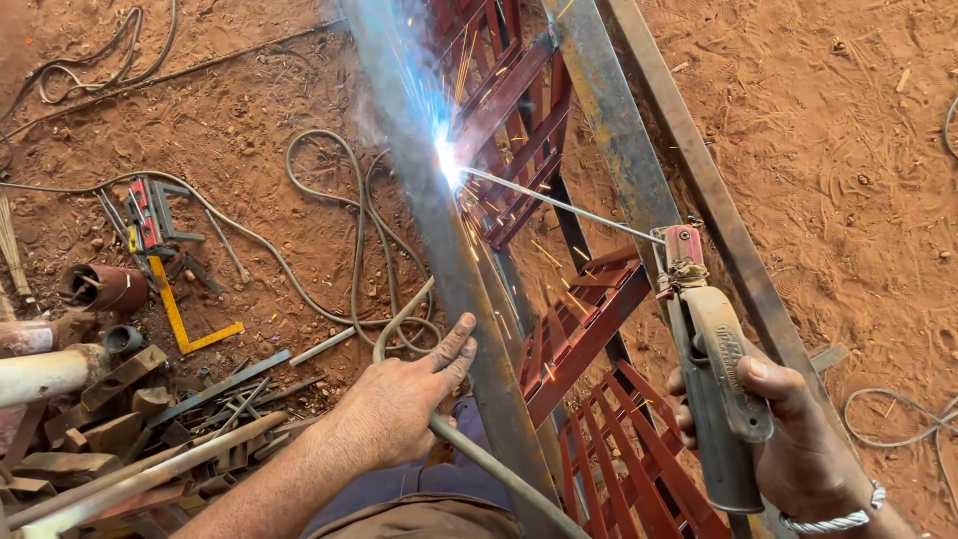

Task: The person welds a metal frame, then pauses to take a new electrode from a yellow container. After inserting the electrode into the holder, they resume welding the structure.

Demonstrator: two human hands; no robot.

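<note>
Closest to me, my right hand is clenched around the electrode holder, whose welding rod runs up-left to a bright arc on the grey steel bar. My left hand rests open against that bar, fingers touching it beside a grey cable. Between my hands stands the red gate frame.

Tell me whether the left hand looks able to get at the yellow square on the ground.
Probably yes: the left hand rests open on the steel bar, and only loose cable and scrap lie between it and the yellow square.
</note>
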